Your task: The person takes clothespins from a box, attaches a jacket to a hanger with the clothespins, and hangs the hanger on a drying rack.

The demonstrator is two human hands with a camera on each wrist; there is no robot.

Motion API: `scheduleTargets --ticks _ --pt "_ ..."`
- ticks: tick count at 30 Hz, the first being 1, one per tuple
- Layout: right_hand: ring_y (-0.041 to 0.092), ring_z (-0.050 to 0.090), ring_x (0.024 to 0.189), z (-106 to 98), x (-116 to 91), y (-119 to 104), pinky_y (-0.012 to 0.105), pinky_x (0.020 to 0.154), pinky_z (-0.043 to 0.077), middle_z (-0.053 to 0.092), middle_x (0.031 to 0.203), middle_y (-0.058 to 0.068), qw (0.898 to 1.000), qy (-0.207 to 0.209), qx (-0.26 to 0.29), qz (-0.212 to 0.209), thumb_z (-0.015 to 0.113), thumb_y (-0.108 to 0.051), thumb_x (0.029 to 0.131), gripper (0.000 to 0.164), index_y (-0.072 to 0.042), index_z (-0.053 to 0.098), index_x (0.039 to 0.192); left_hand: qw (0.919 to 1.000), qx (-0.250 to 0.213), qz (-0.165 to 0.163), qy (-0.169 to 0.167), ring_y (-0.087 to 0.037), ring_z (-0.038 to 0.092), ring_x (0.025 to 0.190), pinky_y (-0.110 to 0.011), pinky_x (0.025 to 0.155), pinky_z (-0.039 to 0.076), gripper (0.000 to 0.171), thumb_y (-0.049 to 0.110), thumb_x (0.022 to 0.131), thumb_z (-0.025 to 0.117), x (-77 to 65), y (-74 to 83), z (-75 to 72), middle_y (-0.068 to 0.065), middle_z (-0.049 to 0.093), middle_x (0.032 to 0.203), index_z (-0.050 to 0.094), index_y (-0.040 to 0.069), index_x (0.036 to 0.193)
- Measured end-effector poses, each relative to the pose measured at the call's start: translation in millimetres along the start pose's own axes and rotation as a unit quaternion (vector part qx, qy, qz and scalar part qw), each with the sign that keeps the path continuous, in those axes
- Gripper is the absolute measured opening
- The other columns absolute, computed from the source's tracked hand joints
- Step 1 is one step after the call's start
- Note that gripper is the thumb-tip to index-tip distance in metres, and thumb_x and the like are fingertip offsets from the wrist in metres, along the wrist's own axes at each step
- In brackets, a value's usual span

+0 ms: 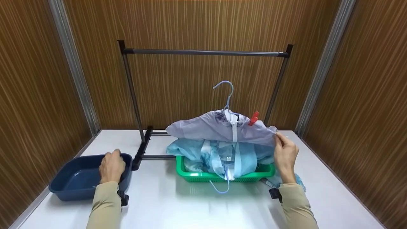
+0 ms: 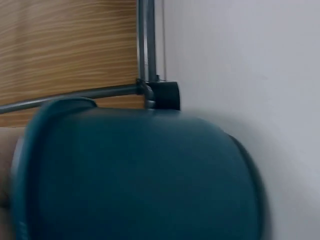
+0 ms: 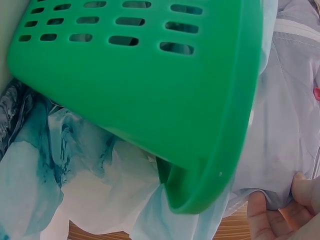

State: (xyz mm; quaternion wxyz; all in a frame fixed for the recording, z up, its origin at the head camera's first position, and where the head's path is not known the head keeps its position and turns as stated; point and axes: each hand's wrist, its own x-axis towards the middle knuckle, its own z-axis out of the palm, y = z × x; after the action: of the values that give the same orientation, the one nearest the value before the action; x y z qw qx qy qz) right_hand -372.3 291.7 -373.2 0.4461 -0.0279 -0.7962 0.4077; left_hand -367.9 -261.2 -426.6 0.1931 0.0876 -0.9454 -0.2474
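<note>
My right hand [image 1: 286, 155] pinches the sleeve end of a lavender zip jacket [image 1: 197, 128]; the right wrist view shows thumb and fingers around its cloth. The jacket is on a hanger [image 1: 232, 90] whose hook points up, and a red clothespin [image 1: 254, 118] grips its shoulder. Below it, a light blue garment [image 1: 187, 149] lies over a green basket [image 1: 181, 170], with another hanger's hook [image 1: 222, 191] hanging out in front. My left hand [image 1: 112, 166] is over the right end of a dark blue basin [image 1: 63, 194], its fingertips hidden.
Behind the basket stands a black clothes rack [image 1: 203, 52], its feet on the white table [image 1: 203, 213]. More teal-patterned cloth [image 3: 85, 145] lies by the basket's right end. Wood-grain panels [image 1: 203, 25] enclose the back and sides.
</note>
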Motion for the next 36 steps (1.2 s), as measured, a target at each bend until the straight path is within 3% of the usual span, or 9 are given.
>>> scheduleTargets --ticks 5,13,23,28,36 --pt "0.024 0.068 0.096 0.2 -0.4 0.2 0.004 0.071 0.038 0.074 0.107 0.015 1.000 -0.004 0.006 0.011 0.060 -0.014 0.098 0.021 -0.004 0.074 0.112 0.9993 -0.029 0.007 0.021 -0.052 0.057 0.098 -0.060 0.079 0.046 0.029 0.007 0.098 0.046 1.5 7.8 -1.3 -0.032 0.054 0.109 0.066 -0.002 0.115" --pt "0.023 0.068 0.100 0.6 0.8 -1.4 0.004 0.073 0.039 0.073 0.109 0.014 1.000 -0.011 0.016 0.016 0.061 -0.015 0.098 0.022 -0.005 0.074 0.112 0.9916 -0.067 0.024 0.108 -0.049 0.055 0.106 -0.059 0.089 0.044 0.028 0.007 0.100 0.046 0.9 15.0 -1.8 -0.033 0.059 0.109 0.066 -0.006 0.115" --pt "0.024 0.068 0.099 0.4 0.9 -0.6 0.004 0.071 0.038 0.074 0.108 0.014 1.000 -0.003 0.006 0.012 0.062 -0.014 0.097 0.021 -0.005 0.074 0.111 0.9734 -0.097 0.063 0.198 -0.052 0.058 0.097 -0.059 0.082 0.049 0.029 0.002 0.098 0.052 0.0 37.6 0.2 -0.034 0.054 0.109 0.054 -0.016 0.121" --pt "0.024 0.068 0.098 -0.1 1.5 -0.5 0.005 0.071 0.038 0.073 0.108 0.015 1.000 -0.005 0.006 0.015 0.061 -0.015 0.098 0.022 -0.005 0.074 0.112 0.9712 -0.119 0.081 0.190 -0.053 0.057 0.098 -0.059 0.084 0.049 0.028 -0.001 0.095 0.055 0.3 53.5 -3.7 -0.034 0.054 0.110 0.053 -0.017 0.118" --pt "0.026 0.068 0.102 -0.5 -0.2 0.6 0.001 0.073 0.037 0.072 0.111 0.016 1.000 -0.010 0.011 0.017 0.059 -0.015 0.099 0.024 -0.003 0.072 0.115 0.9747 -0.155 0.070 0.144 -0.048 0.059 0.106 -0.057 0.090 0.048 0.033 0.002 0.096 0.056 -1.2 72.5 -6.3 -0.031 0.061 0.112 0.053 -0.009 0.127"
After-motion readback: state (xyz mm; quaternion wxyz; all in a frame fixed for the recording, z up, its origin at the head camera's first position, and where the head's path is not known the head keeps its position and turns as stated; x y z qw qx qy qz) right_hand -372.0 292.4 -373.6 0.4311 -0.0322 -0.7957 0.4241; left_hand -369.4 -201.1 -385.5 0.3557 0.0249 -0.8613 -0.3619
